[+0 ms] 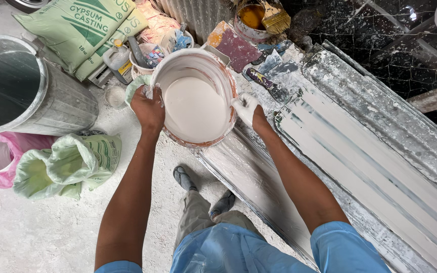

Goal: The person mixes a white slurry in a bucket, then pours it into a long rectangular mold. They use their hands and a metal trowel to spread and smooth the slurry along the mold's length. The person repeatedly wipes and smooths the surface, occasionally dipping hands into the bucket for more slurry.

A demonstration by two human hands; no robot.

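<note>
A round bucket (227,73) with a plaster-smeared orange rim holds a smooth white liquid mix. My left hand (148,108) grips its left rim. My right hand (247,108), coated in white plaster, grips the right rim. I hold the bucket tilted toward me above the near end of a long ribbed mould (360,167) coated in white plaster. My legs and sandalled feet show below the bucket.
A large metal drum (51,101) stands at left, with green and pink bags (67,162) beside it. Green plaster sacks (77,25), a jug, small tubs and a paint can with a brush (259,15) crowd the back. Dark marbled panels lie at right.
</note>
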